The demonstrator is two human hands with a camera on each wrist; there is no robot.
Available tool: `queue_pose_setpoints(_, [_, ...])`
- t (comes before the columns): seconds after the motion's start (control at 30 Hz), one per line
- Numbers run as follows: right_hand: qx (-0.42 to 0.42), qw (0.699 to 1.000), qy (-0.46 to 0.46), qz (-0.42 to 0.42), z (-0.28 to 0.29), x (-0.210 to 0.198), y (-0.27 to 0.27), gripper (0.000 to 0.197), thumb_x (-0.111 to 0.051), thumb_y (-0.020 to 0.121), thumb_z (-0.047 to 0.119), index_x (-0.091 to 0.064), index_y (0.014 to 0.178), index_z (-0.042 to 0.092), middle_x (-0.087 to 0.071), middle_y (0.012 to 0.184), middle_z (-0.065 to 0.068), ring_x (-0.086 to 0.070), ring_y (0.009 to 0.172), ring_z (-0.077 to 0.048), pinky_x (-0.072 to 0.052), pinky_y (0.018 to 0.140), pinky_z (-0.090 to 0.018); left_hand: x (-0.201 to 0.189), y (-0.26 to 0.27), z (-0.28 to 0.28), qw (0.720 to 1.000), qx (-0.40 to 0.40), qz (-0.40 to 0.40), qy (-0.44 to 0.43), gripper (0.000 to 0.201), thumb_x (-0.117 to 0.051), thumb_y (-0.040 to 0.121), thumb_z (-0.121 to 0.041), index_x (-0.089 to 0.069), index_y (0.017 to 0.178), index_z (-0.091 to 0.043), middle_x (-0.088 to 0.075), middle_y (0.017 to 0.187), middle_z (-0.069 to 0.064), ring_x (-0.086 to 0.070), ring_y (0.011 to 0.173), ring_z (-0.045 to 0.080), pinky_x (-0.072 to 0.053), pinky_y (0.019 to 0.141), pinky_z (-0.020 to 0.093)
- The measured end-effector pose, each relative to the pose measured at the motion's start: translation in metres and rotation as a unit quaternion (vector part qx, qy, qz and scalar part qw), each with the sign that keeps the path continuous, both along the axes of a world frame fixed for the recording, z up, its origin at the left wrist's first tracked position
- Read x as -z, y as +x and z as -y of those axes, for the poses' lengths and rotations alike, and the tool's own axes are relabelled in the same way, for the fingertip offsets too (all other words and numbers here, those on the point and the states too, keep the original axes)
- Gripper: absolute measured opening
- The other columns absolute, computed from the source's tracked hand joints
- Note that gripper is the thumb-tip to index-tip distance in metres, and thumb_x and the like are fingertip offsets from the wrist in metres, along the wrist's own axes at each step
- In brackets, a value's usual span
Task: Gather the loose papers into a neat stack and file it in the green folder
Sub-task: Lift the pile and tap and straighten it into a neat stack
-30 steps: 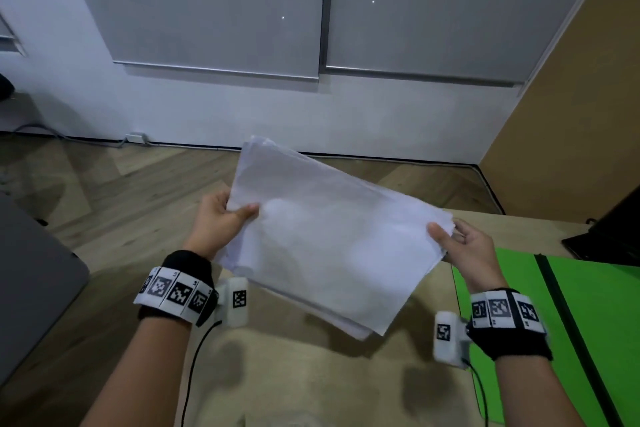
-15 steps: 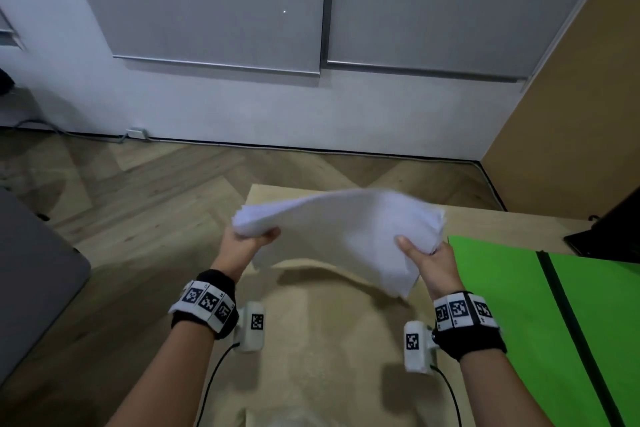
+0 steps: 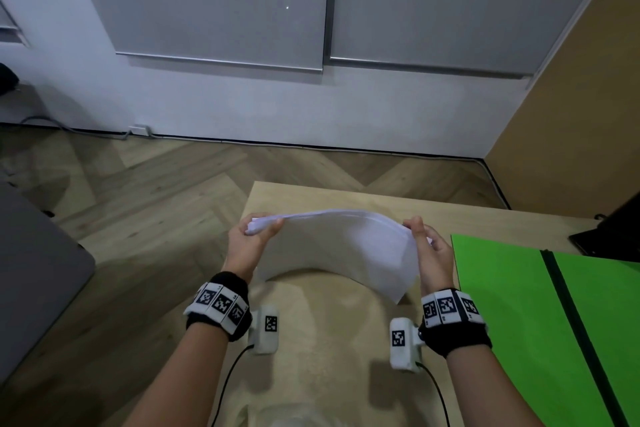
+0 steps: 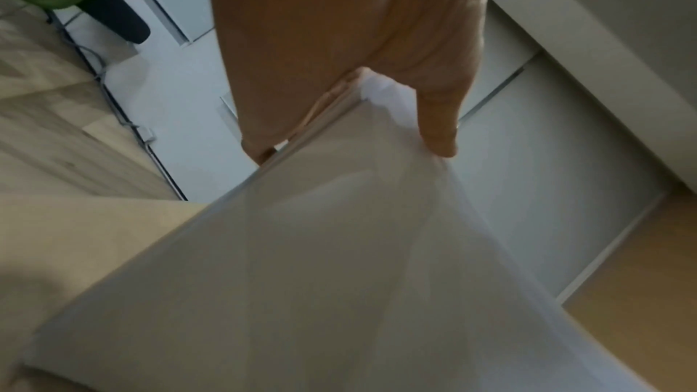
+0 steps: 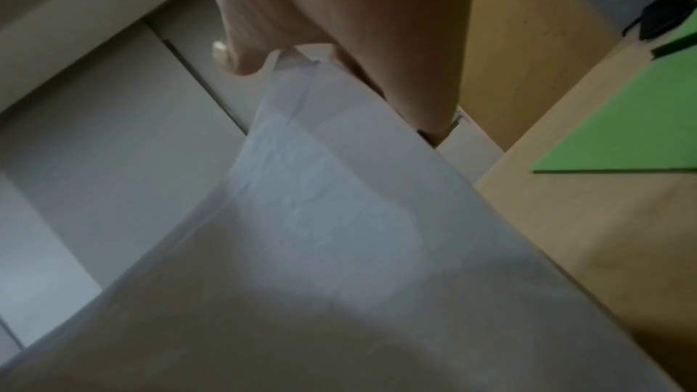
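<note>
2 hands grip 1 paper stack.

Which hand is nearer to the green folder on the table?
The right hand. It holds the right end of the paper stack just beside the green folder. The left hand grips the opposite end, farther away.

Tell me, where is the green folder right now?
In the head view, the green folder lies open on the wooden table at the right side, just beside the right hand, which holds the paper stack with the left hand.
</note>
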State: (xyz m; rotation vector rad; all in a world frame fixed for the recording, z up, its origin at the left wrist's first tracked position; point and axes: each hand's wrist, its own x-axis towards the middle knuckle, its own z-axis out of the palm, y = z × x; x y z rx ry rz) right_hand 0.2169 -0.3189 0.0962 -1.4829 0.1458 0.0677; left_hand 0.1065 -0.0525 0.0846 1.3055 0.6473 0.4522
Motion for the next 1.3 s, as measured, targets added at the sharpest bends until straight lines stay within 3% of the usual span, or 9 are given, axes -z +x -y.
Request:
queue_pose_setpoints(0.2, [0.094, 0.995, -0.021, 0.040, 0.001, 0.008, 0.010, 0.009, -0.070, 0.082, 0.019, -0.069, 0.090, 0.014, -0.057, 0.072, 0.004, -0.052, 0.073, -0.010, -0.045, 0.071, -0.022, -0.002, 0.013, -0.002, 0.998, -0.064, 0.003, 0.013, 0.014, -0.080, 0.075, -0.026, -0.069, 0.080, -0.020, -0.070, 0.088, 0.006, -0.065, 0.079, 0.019, -0.054, 0.070, 0.027])
queue_pose_setpoints(0.43, [-0.079, 0.997, -0.016, -0.001, 0.012, 0.024, -0.001, 0.061, -0.076, 0.076, 0.028, -0.048, 0.130, 0.021, -0.060, 0.112, 0.003, -0.060, 0.094, -0.008, -0.050, 0.079, -0.024, 0.006, 0.014, -0.007, 0.999, 0.002, -0.033, -0.023, 0.039, -0.077, 0.070, -0.051, -0.069, 0.101, -0.028, -0.073, 0.103, 0.005, -0.069, 0.096, 0.022, -0.055, 0.080, 0.031])
queue_pose_setpoints(0.57, [-0.103, 0.993, -0.054, -0.009, 0.017, 0.035, -0.006, 0.037, -0.080, 0.070, 0.007, -0.063, 0.100, 0.020, -0.069, 0.096, 0.002, -0.065, 0.087, -0.017, -0.053, 0.071, -0.022, 0.011, 0.006, -0.014, 0.994, 0.105, -0.003, -0.029, 0.080, -0.087, 0.047, -0.052, -0.066, 0.119, -0.026, -0.073, 0.111, 0.003, -0.069, 0.101, 0.017, -0.053, 0.091, 0.032])
queue_pose_setpoints(0.67, [-0.072, 0.994, -0.087, 0.005, 0.015, 0.034, -0.004, 0.016, -0.075, 0.076, 0.003, -0.066, 0.083, 0.015, -0.070, 0.083, -0.003, -0.065, 0.073, -0.017, -0.052, 0.054, -0.012, 0.010, 0.009, -0.009, 0.996, 0.092, -0.011, 0.006, 0.043, -0.086, 0.054, -0.025, -0.072, 0.095, -0.020, -0.074, 0.095, 0.001, -0.068, 0.088, 0.016, -0.050, 0.084, 0.030])
queue_pose_setpoints(0.77, [-0.059, 0.997, -0.047, 0.010, 0.014, 0.020, 0.002, 0.021, -0.070, 0.081, 0.005, -0.066, 0.101, 0.007, -0.070, 0.086, -0.003, -0.069, 0.069, -0.008, -0.055, 0.063, -0.017, 0.001, 0.014, -0.005, 0.996, 0.084, 0.020, 0.022, 0.022, -0.080, 0.062, -0.030, -0.060, 0.066, -0.022, -0.063, 0.074, -0.004, -0.057, 0.072, 0.012, -0.044, 0.069, 0.022])
queue_pose_setpoints(0.97, [-0.100, 0.991, -0.028, 0.085, 0.032, -0.016, 0.018, 0.014, -0.063, 0.085, 0.002, -0.065, 0.093, 0.013, -0.074, 0.068, 0.015, -0.066, 0.062, 0.009, -0.051, 0.059, -0.009, -0.025, 0.010, -0.007, 0.986, 0.084, 0.122, 0.082, 0.013, -0.067, 0.074, -0.024, -0.064, 0.086, -0.019, -0.063, 0.083, -0.008, -0.058, 0.067, -0.008, -0.045, 0.066, 0.006])
queue_pose_setpoints(1.1, [-0.128, 0.987, -0.081, 0.050, 0.033, 0.010, 0.008, 0.008, -0.066, 0.085, 0.010, -0.063, 0.091, 0.014, -0.072, 0.074, 0.008, -0.065, 0.072, -0.006, -0.051, 0.065, -0.020, -0.006, 0.007, -0.005, 0.991, 0.108, 0.059, 0.061, 0.025, -0.079, 0.065, -0.034, -0.071, 0.085, -0.022, -0.070, 0.090, -0.005, -0.063, 0.084, 0.009, -0.050, 0.070, 0.012])
queue_pose_setpoints(1.2, [-0.081, 0.995, -0.060, 0.002, 0.034, 0.026, 0.007, 0.020, -0.069, 0.084, 0.014, -0.066, 0.104, 0.011, -0.070, 0.098, -0.007, -0.063, 0.094, -0.022, -0.049, 0.083, -0.032, 0.003, 0.007, -0.008, 0.984, 0.176, -0.002, 0.040, 0.063, -0.090, 0.039, -0.057, -0.075, 0.090, -0.022, -0.075, 0.096, -0.004, -0.066, 0.089, 0.007, -0.050, 0.078, 0.017])
queue_pose_setpoints(1.3, [-0.070, 0.996, -0.056, -0.010, 0.032, 0.023, 0.012, 0.021, -0.069, 0.084, 0.024, -0.070, 0.101, 0.013, -0.071, 0.103, -0.006, -0.063, 0.097, -0.022, -0.050, 0.091, -0.036, -0.001, 0.013, -0.012, 0.978, 0.206, -0.025, 0.037, 0.069, -0.090, 0.036, -0.056, -0.075, 0.093, -0.020, -0.074, 0.097, -0.003, -0.067, 0.086, 0.006, -0.051, 0.076, 0.017])
